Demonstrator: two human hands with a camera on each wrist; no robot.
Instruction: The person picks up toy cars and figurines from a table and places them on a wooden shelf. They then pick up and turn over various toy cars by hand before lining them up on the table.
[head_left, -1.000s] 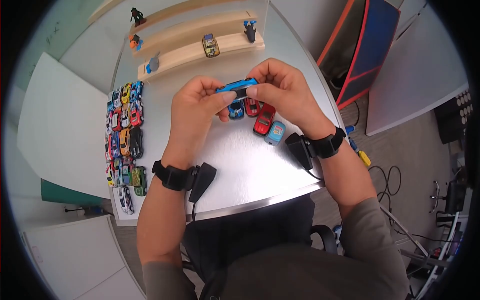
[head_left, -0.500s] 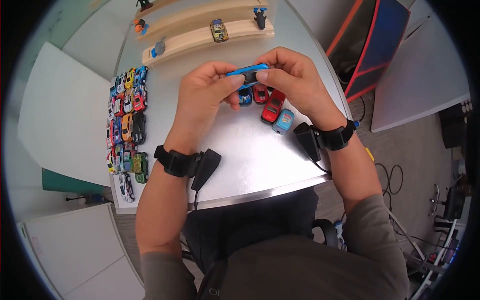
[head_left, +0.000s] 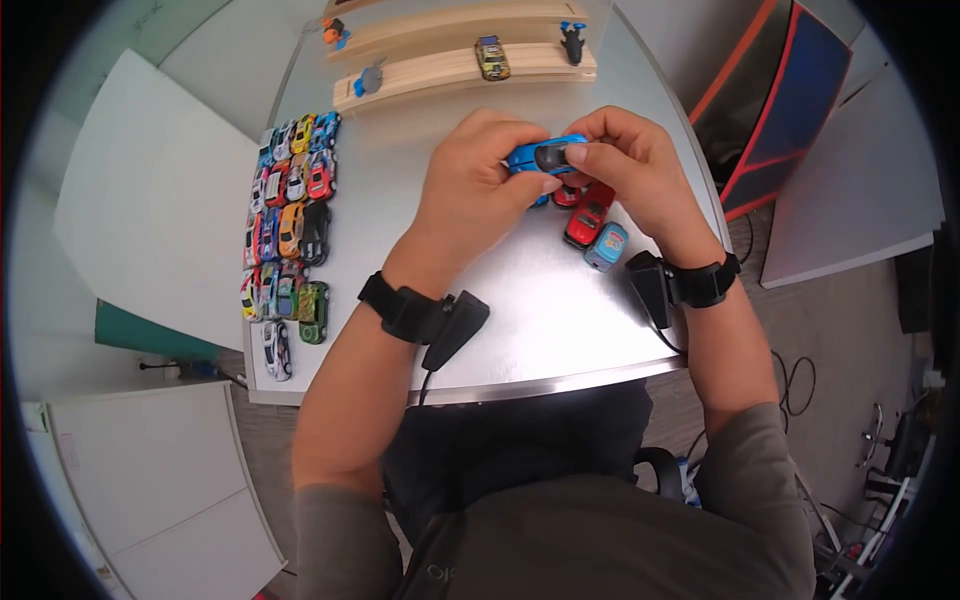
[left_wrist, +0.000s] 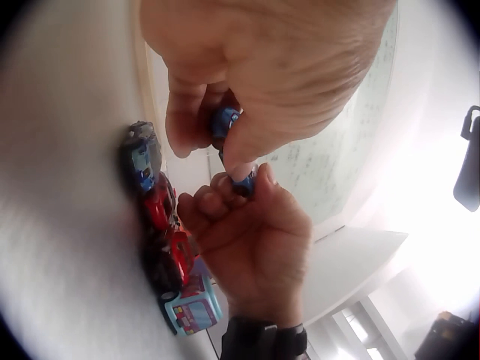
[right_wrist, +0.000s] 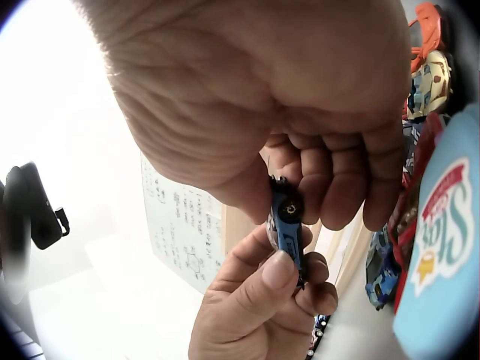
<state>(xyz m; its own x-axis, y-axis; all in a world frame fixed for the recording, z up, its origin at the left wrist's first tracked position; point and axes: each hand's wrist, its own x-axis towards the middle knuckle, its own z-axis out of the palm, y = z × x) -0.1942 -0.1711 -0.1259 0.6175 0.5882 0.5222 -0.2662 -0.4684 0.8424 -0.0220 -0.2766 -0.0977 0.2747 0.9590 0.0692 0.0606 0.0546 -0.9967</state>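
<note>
A blue toy car (head_left: 552, 157) with a dark windscreen is held above the table by both hands. My left hand (head_left: 475, 190) pinches one end, its thumb along the near side. At the other end the thumb and fingers of my right hand (head_left: 645, 165) grip it; in the right wrist view the blue car (right_wrist: 288, 225) shows a black wheel. Under the hands stand a red toy car (head_left: 588, 218) and a light blue toy van (head_left: 607, 246). Another blue toy car (left_wrist: 142, 156) beside them is mostly covered by the hands in the head view.
Rows of several toy cars (head_left: 290, 205) line the table's left edge. At the back, wooden steps (head_left: 430, 75) bear a camouflage-patterned car (head_left: 491, 58) and small animal figures, including a grey one (head_left: 370, 77). A red-edged dark panel (head_left: 800, 110) stands to the right.
The head view has shifted, so the table appears farther right. Between the hands the blue car has turned to show more of its roof, and the left thumb has slid to its near side.
</note>
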